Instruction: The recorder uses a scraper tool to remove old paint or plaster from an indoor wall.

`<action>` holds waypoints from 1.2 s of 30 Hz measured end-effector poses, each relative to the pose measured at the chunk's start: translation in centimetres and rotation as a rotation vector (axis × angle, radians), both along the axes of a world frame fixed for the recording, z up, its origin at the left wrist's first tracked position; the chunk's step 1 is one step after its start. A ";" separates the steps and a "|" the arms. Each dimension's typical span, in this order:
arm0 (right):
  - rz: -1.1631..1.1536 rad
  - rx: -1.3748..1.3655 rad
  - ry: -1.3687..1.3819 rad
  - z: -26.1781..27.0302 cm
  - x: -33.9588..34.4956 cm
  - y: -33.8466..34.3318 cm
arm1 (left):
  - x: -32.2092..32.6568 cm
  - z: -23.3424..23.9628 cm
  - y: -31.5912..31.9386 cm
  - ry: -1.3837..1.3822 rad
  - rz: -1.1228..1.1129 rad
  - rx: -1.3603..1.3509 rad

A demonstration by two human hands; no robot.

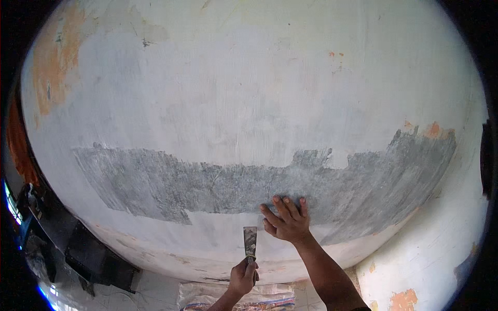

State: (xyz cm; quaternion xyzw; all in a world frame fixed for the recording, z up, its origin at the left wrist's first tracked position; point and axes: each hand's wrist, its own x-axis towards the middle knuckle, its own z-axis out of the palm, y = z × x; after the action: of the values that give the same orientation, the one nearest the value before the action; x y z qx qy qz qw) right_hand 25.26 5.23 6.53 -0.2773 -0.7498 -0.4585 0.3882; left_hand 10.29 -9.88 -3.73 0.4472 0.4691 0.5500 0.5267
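Note:
My left hand (241, 278) grips the handle of a putty knife (249, 239), its flat metal blade pointing up and smeared with pale residue. The blade's tip appears just below the edge of a scraped grey patch (233, 186) on the wall (241, 97). My right hand (288, 221) lies with fingers spread over the lower part of that patch, to the right of the blade. The patch runs as a wide band across the wall, with ragged edges against the whitish paint. Whether the blade touches the wall cannot be told.
A woven plastic sack (233, 295) lies on the tiled floor (155, 285) at the wall's foot. Dark furniture (97, 256) stands at lower left, near an orange cloth (17, 140). A side wall (420, 256) meets this one at right. Orange bare spots (58, 66) mark the upper left.

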 end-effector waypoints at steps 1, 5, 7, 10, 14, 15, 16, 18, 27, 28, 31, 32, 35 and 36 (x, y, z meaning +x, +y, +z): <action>0.024 -0.005 0.002 0.0 -0.1 0.0 | -0.1 0.9 -0.2 0.002 0.002 -0.007; 0.030 0.025 0.003 0.1 0.1 0.1 | 0.8 1.4 -0.1 -0.091 0.011 -0.024; 0.027 0.028 0.006 0.2 0.0 0.0 | 1.0 -1.3 -0.1 -0.125 0.017 0.011; 0.032 0.030 0.012 -0.1 -0.1 0.4 | 0.9 -2.0 -0.5 -0.100 0.027 -0.066; 0.039 0.027 0.016 0.1 -0.2 0.1 | 0.1 1.3 0.4 -0.122 -0.006 0.097; 0.038 0.028 0.015 0.1 -0.1 0.2 | 0.4 1.6 0.3 -0.122 -0.008 0.099; 0.036 0.032 0.018 -0.1 0.0 0.3 | 0.8 1.9 -0.1 -0.135 -0.009 0.003; 0.030 0.037 0.022 -0.1 0.1 0.4 | 1.6 1.9 -0.9 -0.161 -0.017 -0.116; 0.046 0.039 0.022 0.1 -0.2 0.2 | 1.4 0.2 -1.0 -0.125 -0.016 -0.135; 0.055 0.032 0.021 0.1 -0.1 0.3 | 1.2 -0.1 -0.9 -0.059 -0.013 -0.139; 0.055 0.022 0.020 0.0 0.0 0.3 | 1.1 0.1 -0.9 -0.027 -0.029 -0.157; 0.046 0.019 0.020 0.0 0.0 0.3 | 1.0 0.1 -0.7 -0.027 -0.030 -0.156; 0.045 0.025 0.010 0.1 -0.2 0.2 | 0.0 0.5 0.4 0.040 0.063 0.011; 0.049 0.027 0.010 0.2 -0.1 0.2 | -0.1 1.0 0.8 0.040 0.050 0.020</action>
State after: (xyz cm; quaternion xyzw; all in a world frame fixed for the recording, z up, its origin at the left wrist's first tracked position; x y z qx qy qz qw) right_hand 25.17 5.47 6.70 -0.2557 -0.7481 -0.4577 0.4068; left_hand 10.16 -9.04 -2.74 0.4515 0.4851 0.5586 0.4988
